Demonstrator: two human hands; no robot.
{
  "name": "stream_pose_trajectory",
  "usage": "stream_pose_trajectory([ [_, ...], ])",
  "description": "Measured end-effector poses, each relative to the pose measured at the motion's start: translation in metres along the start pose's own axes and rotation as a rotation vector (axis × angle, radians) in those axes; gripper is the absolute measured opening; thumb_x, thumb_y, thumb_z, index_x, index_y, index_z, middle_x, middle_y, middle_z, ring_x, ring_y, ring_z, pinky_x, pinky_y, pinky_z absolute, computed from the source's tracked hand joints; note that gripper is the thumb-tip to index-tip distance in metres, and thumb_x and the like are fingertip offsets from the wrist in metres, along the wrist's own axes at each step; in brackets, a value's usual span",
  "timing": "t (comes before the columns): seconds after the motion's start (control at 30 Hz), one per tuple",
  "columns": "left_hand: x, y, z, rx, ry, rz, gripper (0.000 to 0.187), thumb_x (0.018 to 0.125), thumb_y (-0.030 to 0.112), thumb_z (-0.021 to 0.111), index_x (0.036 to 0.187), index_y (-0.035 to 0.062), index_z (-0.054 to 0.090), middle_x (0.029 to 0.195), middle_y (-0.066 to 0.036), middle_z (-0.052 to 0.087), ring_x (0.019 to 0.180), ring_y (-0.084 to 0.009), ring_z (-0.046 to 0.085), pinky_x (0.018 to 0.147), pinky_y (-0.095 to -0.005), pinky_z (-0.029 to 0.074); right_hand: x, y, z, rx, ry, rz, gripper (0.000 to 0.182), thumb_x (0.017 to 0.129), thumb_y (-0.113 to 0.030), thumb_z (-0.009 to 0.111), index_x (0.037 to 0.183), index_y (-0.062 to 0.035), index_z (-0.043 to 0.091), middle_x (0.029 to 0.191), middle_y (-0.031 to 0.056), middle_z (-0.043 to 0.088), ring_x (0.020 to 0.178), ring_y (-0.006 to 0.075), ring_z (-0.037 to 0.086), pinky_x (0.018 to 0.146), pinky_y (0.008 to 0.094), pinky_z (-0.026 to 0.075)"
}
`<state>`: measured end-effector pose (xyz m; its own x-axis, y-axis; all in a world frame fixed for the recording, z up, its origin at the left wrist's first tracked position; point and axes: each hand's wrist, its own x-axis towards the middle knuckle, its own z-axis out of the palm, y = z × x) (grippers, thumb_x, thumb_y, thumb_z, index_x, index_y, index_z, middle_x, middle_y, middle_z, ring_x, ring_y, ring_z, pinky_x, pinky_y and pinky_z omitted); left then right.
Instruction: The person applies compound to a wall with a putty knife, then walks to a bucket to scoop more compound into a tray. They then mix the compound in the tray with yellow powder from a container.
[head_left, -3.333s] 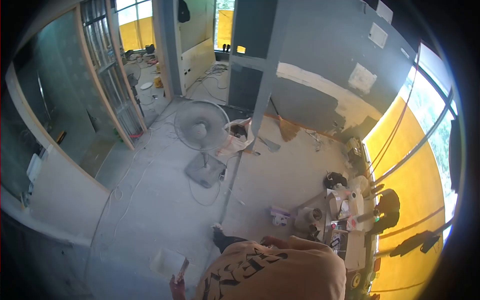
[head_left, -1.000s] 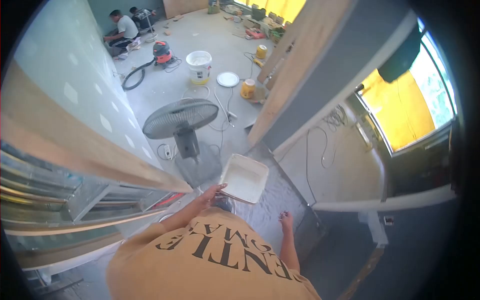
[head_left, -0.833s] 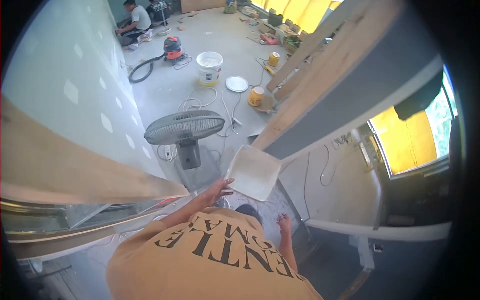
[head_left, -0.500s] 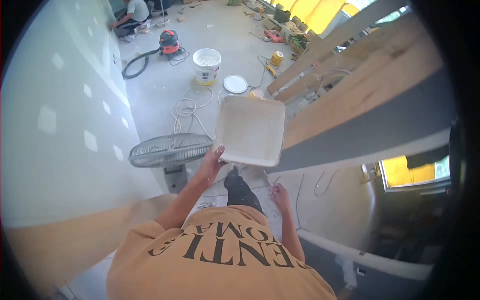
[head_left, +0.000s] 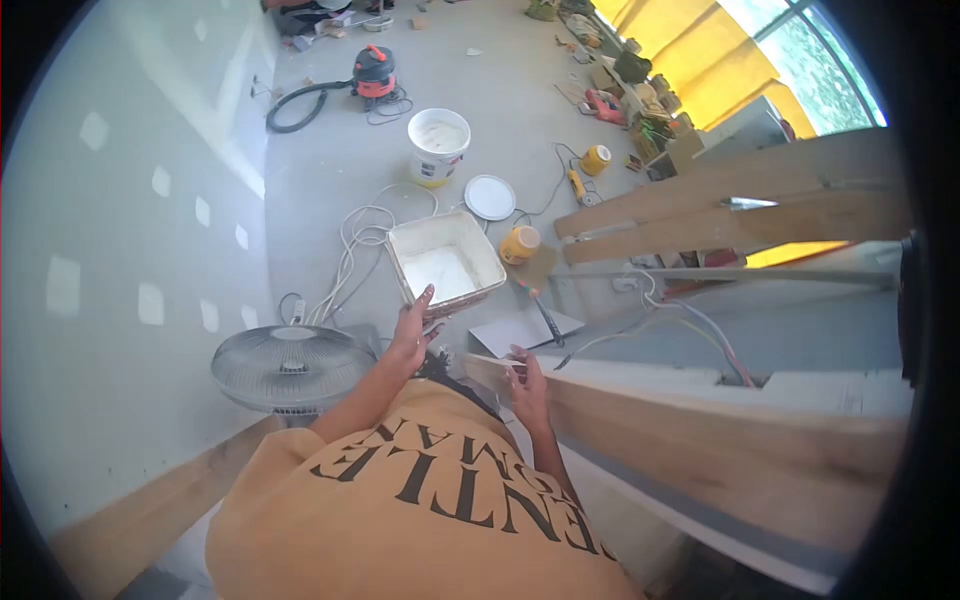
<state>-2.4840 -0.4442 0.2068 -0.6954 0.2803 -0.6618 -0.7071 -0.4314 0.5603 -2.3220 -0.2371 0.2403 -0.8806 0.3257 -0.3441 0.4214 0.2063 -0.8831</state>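
Note:
My left hand grips the near side of a square white plastic tub, its fingers against the outer wall. White paste lies in the bottom of the tub, and its rim is smeared. Lower and to the right, my right hand is closed around a putty knife, its thin pale blade pointing left toward the tub. The blade does not touch the tub. The knife's handle is mostly hidden by my fingers.
A standing fan is at my left by the patched wall. Ahead are a white bucket, a round lid, a vacuum and looped cables. Wooden boards cross the right side. Another person is far back.
The tub has moved down and left in view and now tips so its inside bottom shows. My right hand has risen closer to it with the putty knife. The view has turned right.

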Motion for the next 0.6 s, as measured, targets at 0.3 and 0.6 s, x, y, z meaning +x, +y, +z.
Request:
stream_pose_trajectory([
  [0.3,0.059,0.014,-0.026,-0.074,0.019,-0.188,0.063,0.084,0.065,0.067,0.124,0.0159,0.059,0.116,-0.002,0.063,0.101,-0.0206,0.053,0.085,-0.0381,0.038,0.042,0.022,-0.011,0.222,0.061,0.000,0.042,0.103,-0.011,0.053,0.143,-0.0077,0.042,0.121,0.0067,0.055,0.094,0.0113,0.056,0.078,0.0245,0.048],
  [0.6,0.132,0.006,-0.109,-0.250,0.208,-0.144,0.064,0.083,0.065,0.067,0.120,0.0137,0.061,0.103,0.001,0.063,0.097,-0.0137,0.055,0.087,-0.0359,0.039,0.066,0.014,-0.008,0.364,0.100,0.024,0.043,0.105,-0.015,0.049,0.144,-0.0023,0.036,0.114,0.0100,0.057,0.087,0.0129,0.059,0.074,0.0258,0.050],
])
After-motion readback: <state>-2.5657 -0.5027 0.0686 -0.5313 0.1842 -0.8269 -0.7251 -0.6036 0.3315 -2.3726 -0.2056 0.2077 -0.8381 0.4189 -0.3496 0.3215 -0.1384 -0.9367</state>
